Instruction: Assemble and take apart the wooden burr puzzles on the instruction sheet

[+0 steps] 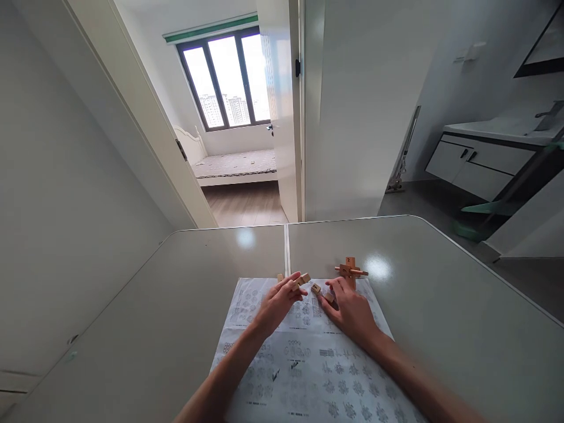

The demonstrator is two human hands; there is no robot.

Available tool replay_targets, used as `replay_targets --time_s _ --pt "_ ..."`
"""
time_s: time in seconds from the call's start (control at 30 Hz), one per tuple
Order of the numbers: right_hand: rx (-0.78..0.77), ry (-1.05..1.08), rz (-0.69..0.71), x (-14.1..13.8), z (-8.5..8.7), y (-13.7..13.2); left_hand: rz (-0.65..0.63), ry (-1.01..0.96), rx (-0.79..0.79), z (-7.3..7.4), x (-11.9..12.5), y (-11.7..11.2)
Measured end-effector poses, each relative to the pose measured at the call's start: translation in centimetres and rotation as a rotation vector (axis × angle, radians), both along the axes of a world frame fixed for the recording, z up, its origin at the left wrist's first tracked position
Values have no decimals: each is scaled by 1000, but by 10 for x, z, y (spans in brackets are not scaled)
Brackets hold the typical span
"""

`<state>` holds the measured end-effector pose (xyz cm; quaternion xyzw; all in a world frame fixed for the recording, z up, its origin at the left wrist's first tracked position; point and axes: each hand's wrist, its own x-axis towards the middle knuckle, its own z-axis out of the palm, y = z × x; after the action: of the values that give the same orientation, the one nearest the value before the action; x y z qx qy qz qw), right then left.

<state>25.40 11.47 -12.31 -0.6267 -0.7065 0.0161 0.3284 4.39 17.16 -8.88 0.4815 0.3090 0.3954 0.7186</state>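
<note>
Over the far part of the printed sheet (308, 379), left hand (277, 302) is holding a pale wooden piece (304, 278), thumb and fingers closing around it, its blocky end sticking out past the fingertips toward the right. Hand is covering part of it, so full shape isn't showing. Right hand (352, 306) is resting at the sheet, palm down, fingers half curled, thumb reaching left. Pale block (329, 298) is sitting between that thumb and the fingers; can't tell if it's being gripped or just touched. Small marked block (315, 288) is lying between the two hands, just beside the right thumb tip, dark mark on its face. Another light wooden bit (280, 277) is peeking out behind the left hand at the sheet's far edge. Reddish-brown wooden cross (349, 269) is sitting just beyond the right hand, "2" showing on its upper end, thin bar sticking out both sides; right hand is hiding its near end. Sheet is lying on the grey table (194, 294), covered in rows of small line drawings. Beyond the table, open doorway is showing a bed (238, 164) below a window (227, 79).
</note>
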Motion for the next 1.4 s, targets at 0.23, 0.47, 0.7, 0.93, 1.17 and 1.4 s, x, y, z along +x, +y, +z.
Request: replay_targets --time_s 0.23,0.47,0.7,0.93,1.17,1.4 --pt "-59 25 53 2 4 -1 -28 -36 -105 -9 -1 2" --pt "-19 434 187 -2 14 -2 30 44 -32 -7 2 -2" --pt "-20 448 192 -4 9 -2 77 78 69 -9 9 -7" --pt "-9 515 238 -4 11 -1 -39 175 133 -3 9 -10" --pt "-24 610 261 -5 4 -1 -162 82 90 4 12 -21" --pt "-94 691 256 -3 7 -1 -222 79 123 2 9 -23"
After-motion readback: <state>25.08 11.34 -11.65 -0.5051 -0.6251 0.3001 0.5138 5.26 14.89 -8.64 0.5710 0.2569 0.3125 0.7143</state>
